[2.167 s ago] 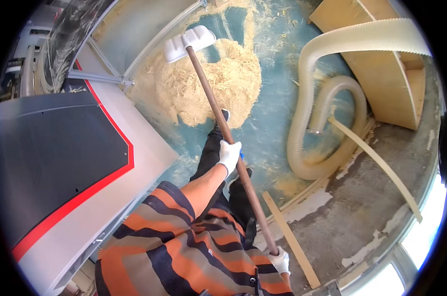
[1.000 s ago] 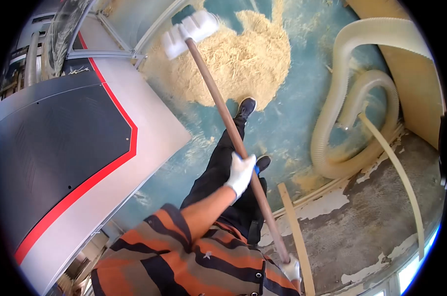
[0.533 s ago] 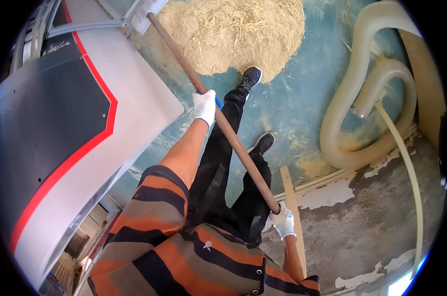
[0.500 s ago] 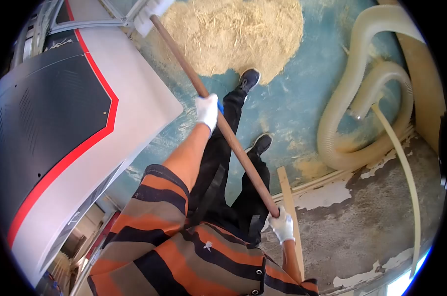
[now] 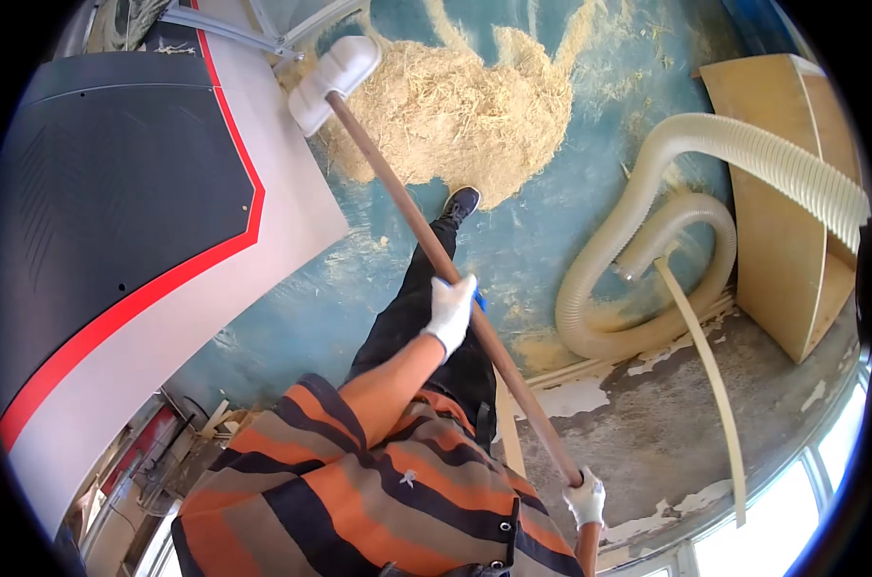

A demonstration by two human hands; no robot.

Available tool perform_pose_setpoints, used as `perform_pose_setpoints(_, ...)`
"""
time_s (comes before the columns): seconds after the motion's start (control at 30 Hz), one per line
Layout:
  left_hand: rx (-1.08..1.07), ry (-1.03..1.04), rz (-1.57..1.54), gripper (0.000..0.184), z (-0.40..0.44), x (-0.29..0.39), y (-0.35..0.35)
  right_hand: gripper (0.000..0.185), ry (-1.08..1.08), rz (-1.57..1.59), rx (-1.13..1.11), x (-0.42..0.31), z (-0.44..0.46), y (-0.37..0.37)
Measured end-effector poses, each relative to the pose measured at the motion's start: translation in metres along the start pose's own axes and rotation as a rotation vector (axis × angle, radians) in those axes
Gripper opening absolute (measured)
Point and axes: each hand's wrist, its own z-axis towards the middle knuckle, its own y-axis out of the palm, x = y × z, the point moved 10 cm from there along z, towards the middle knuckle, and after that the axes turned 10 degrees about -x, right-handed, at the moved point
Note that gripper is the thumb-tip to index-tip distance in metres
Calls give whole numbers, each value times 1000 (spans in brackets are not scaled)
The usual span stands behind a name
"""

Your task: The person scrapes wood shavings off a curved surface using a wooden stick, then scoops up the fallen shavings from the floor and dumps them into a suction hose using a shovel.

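A long wooden-handled shovel (image 5: 398, 192) slants across my body, its white blade (image 5: 338, 82) at the upper left beside the sawdust pile (image 5: 446, 115). My left hand (image 5: 452, 313), in a white glove with a bit of blue showing at the palm, is closed around the middle of the handle. Near the handle's lower end, my right hand (image 5: 586, 498), also white-gloved, grips it by my right side. The blade appears raised near the machine's edge; whether it touches anything I cannot tell.
A grey machine panel (image 5: 301, 221) with a red stripe fills the left. A ribbed hose (image 5: 590, 279) coils on the blue floor at right, next to a wooden box (image 5: 768, 192). A thin wooden strip (image 5: 705, 375) leans there. My shoe (image 5: 462, 202) touches the pile's near edge.
The shovel's white blade has come fully into view at upper left. Both hands, still on the handle, appear lower and further right in the view, which has itself shifted.
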Motion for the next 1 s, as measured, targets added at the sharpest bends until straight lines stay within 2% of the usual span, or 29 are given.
perform_pose_setpoints(0.07,113,57,10,20,39,42,-14,24,-62,-65,41,-60,21,-46)
perform_pose_setpoints(0.17,63,144,20,21,109,102,-22,28,-99,-83,71,-146,52,-104)
perform_pose_setpoints(0.2,56,153,48,26,130,109,-28,30,-106,-45,76,-170,54,-121)
perform_pose_setpoints(0.27,222,86,181,27,144,132,-30,32,-32,21,-122,-178,66,-121)
perform_pose_setpoints(0.3,297,20,240,30,130,149,-23,31,-52,-9,-112,-180,69,-125)
perform_pose_setpoints(0.37,327,55,196,20,129,152,-21,28,-59,-44,-136,-181,66,-133)
perform_pose_setpoints(0.5,380,78,157,17,126,111,-7,28,-112,-121,-87,-146,66,-163)
perform_pose_setpoints(0.6,376,81,98,15,88,87,49,27,-81,-203,-55,-92,65,-211)
perform_pose_setpoints(0.67,477,95,-20,15,66,50,86,26,-61,-276,6,-53,61,-259)
perform_pose_setpoints(0.73,402,49,-50,29,66,1,134,26,-5,-298,45,-17,50,-315)
perform_pose_setpoints(0.8,335,36,-273,22,33,-7,200,26,-35,-418,221,23,42,-368)
perform_pose_setpoints(0.87,321,67,-317,20,6,-4,247,23,-102,-469,347,51,31,-417)
perform_pose_setpoints(0.93,324,42,-456,20,-13,-17,287,22,-59,-567,385,74,16,-457)
perform_pose_setpoints(0.97,336,43,-472,20,-41,2,305,21,-58,-606,423,83,6,-475)
perform_pose_setpoints(1.0,287,60,-560,20,-27,-29,326,21,-58,-647,463,94,-2,-493)
